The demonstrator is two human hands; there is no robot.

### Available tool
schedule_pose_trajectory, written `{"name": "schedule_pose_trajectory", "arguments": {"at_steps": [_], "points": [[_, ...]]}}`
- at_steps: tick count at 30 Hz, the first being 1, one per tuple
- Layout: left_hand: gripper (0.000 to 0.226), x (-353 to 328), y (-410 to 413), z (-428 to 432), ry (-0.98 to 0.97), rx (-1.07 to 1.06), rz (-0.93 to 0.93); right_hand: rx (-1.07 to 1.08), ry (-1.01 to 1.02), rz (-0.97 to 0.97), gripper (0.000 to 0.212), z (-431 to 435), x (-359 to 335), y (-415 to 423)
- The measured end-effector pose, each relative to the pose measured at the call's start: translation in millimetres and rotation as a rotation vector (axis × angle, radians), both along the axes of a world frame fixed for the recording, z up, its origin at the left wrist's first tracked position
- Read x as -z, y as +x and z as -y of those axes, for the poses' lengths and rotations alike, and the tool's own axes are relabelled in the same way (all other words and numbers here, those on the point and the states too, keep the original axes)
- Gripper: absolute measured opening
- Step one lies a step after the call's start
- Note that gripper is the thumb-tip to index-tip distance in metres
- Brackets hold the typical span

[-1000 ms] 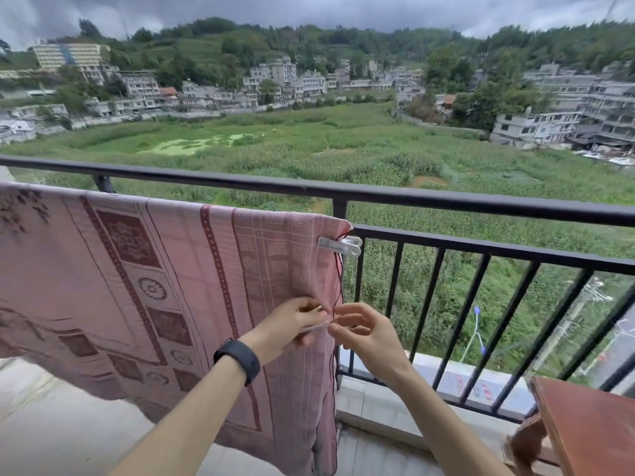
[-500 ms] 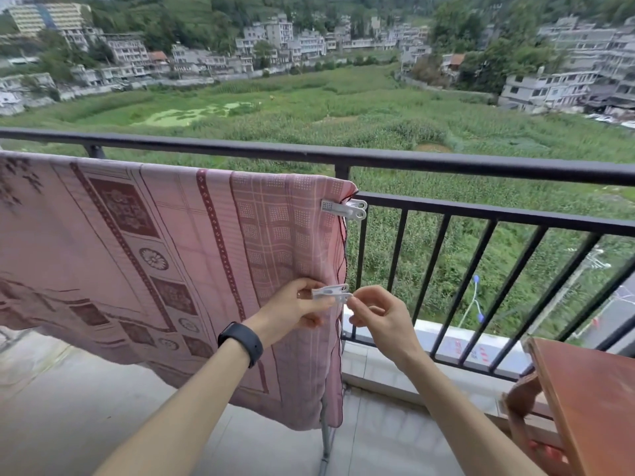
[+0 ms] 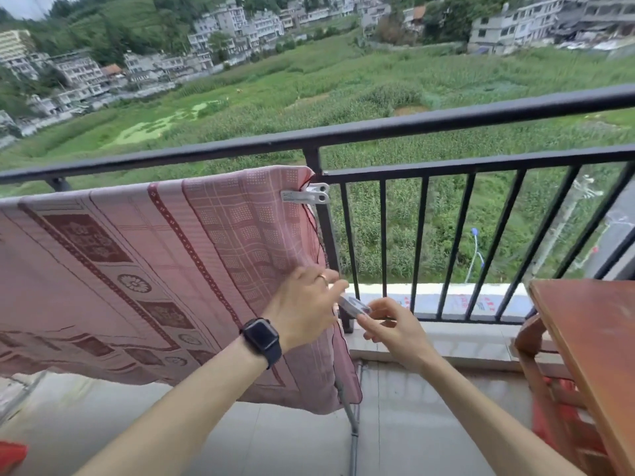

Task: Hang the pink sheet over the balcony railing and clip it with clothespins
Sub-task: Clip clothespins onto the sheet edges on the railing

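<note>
The pink patterned sheet (image 3: 144, 269) hangs over the lower rail of the black balcony railing (image 3: 446, 123). A white clothespin (image 3: 305, 195) is clipped on the sheet's top right corner. My left hand (image 3: 304, 312), with a black watch on the wrist, pinches the sheet's right edge about halfway down. My right hand (image 3: 391, 326) holds a second white clothespin (image 3: 354, 306) just right of that edge, close to the left fingers. Whether its jaws touch the cloth is too blurred to tell.
A red-brown wooden table (image 3: 591, 341) with a red stool beneath stands at the right. A low concrete curb (image 3: 446, 304) runs under the railing bars. A grey pole (image 3: 350, 424) stands below the sheet's corner. A red object (image 3: 10, 455) lies at the bottom left.
The view has tilted down and swung left. Both hands have stayed at the sheet's right edge, and the second clothespin has passed into the right hand's grip, angled downward.
</note>
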State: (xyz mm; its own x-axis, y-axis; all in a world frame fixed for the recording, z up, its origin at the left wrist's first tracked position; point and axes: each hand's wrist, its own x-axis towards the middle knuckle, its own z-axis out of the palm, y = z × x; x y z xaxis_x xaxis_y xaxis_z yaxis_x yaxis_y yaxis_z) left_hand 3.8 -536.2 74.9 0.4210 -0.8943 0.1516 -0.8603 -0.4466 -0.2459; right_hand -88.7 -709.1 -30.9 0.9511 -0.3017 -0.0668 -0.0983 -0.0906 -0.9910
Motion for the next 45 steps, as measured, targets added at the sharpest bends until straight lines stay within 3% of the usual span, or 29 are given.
{"name": "schedule_pose_trajectory", "arguments": {"at_steps": [2, 4, 7, 10, 20, 23, 27, 32, 36, 41, 45], "points": [[0.069, -1.5, 6.1, 17.9, 0.341, 0.167, 0.314, 0.095, -0.026, -0.066, 0.025, 8.9, 13.9, -4.0], [0.071, 1.1, 16.5, 39.3, 0.658, 0.070, 0.458, 0.138, -0.033, -0.118, 0.025, 14.8, 26.7, -9.5], [0.026, -2.5, 25.8, 66.2, 0.860, -0.036, 0.453, 0.136, -0.058, -0.140, 0.024, 17.0, 37.5, -16.7], [0.023, -4.7, 33.0, 78.6, 0.789, -0.062, 0.240, 0.125, -0.104, -0.156, 0.026, 16.6, 42.1, -19.1], [0.024, 0.1, 41.8, 98.6, 0.747, -0.122, 0.060, -0.262, -0.414, -0.137, 0.024, -6.2, 54.0, 46.4], [0.024, 3.5, 48.1, 94.3, 0.705, -0.115, 0.042, -0.320, -0.468, -0.117, 0.038, -21.0, 56.3, 67.0], [0.014, 3.0, 44.0, 90.8, 0.690, -0.090, 0.098, -0.246, -0.451, -0.118, 0.037, -28.4, 62.7, 69.6], [0.036, 11.8, 39.2, 96.4, 0.671, -0.091, 0.146, -0.204, -0.409, -0.099, 0.032, -18.9, 67.2, 57.3], [0.037, 8.7, 43.1, 96.2, 0.642, -0.095, 0.150, -0.005, -0.211, -0.118, 0.033, 7.0, 74.7, 27.6], [0.036, 7.0, 39.3, 97.7, 0.663, -0.060, 0.137, 0.179, -0.197, -0.067, 0.017, 30.6, 65.7, 4.1], [0.025, 2.8, 37.4, 99.7, 0.690, -0.069, 0.152, 0.123, -0.227, -0.058, 0.012, 27.5, 54.6, 13.2]]}}
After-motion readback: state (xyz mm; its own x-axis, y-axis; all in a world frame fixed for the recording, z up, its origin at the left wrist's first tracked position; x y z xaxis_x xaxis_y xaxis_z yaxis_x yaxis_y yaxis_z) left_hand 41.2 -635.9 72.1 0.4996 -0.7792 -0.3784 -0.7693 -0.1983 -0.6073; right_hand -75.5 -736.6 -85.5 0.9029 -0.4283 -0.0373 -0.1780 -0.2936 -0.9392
